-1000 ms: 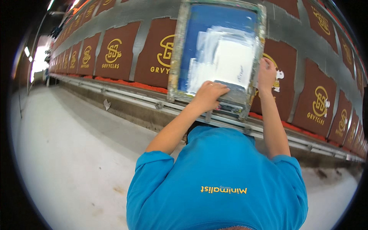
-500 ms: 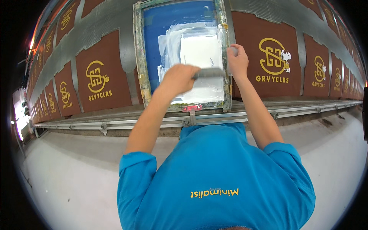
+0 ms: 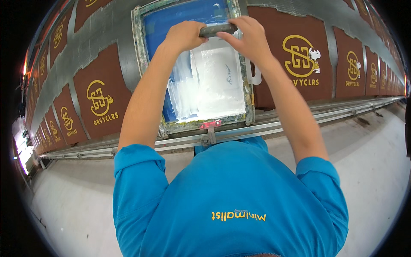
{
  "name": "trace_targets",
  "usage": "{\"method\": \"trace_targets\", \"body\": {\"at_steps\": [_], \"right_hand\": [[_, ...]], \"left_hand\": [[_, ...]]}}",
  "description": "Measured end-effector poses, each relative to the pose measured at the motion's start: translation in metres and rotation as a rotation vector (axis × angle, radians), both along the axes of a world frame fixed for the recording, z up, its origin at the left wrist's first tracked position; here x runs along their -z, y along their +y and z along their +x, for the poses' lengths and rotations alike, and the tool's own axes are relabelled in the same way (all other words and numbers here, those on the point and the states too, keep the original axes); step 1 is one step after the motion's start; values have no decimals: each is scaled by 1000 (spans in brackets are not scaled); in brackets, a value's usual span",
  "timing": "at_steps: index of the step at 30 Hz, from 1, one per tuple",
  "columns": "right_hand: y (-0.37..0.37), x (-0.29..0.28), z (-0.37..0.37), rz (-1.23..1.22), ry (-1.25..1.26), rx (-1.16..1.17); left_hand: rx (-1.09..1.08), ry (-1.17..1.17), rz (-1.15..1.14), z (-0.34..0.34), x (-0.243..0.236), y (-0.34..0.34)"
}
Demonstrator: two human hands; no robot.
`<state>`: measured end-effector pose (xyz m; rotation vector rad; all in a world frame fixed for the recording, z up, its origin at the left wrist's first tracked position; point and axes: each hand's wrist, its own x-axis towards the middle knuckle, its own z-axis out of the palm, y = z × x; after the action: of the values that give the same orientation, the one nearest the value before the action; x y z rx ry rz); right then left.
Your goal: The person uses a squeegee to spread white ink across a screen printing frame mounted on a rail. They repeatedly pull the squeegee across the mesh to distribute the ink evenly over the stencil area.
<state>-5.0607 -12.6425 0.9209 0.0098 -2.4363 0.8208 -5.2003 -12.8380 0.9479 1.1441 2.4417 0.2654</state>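
Observation:
A screen-printing frame (image 3: 248, 92) with a paint-stained rim lies before me on the long table. Its blue mesh (image 3: 175, 19) is partly covered with wet white ink (image 3: 209, 92), through which a bluish mark shows faintly on the right. Across the far part of the mesh lies a grey squeegee (image 3: 218, 30). Its left end is wrapped by my left hand (image 3: 185, 36). At the other end, my right hand (image 3: 251, 37) grips with the fingers on top and the thumb along the near side. The squeegee's blade is hidden from view.
Brown fabric panels (image 3: 102, 92) with yellow prints lie in rows on the grey table. To the right, one panel (image 3: 299, 55) also bears a white cartoon dog. A metal rail (image 3: 295, 125) follows the near edge, with a pink clamp piece (image 3: 210, 124) at the frame. Pale floor (image 3: 72, 192) lies below.
The squeegee has moved away from me to the far part of the mesh. My right hand has come off the frame's right side onto the squeegee. The frame appears shifted and slightly turned in view.

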Motion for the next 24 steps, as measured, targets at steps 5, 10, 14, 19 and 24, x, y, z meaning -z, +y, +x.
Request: {"method": "trace_targets", "body": {"at_steps": [5, 10, 14, 19, 24], "right_hand": [[-12, 2, -27, 271, -382, -67], [-43, 28, 62, 222, -329, -115], [-73, 19, 128, 181, -280, -114], [-42, -14, 64, 260, -609, -241], [-5, -1, -24, 282, -404, -113]], "left_hand": [[-47, 62, -49, 10, -6, 7], [-62, 62, -9, 106, 17, -35], [7, 37, 115, 172, 11, -67], [14, -199, -125, 92, -8, -38], [-47, 44, -88, 13, -12, 8]]}}
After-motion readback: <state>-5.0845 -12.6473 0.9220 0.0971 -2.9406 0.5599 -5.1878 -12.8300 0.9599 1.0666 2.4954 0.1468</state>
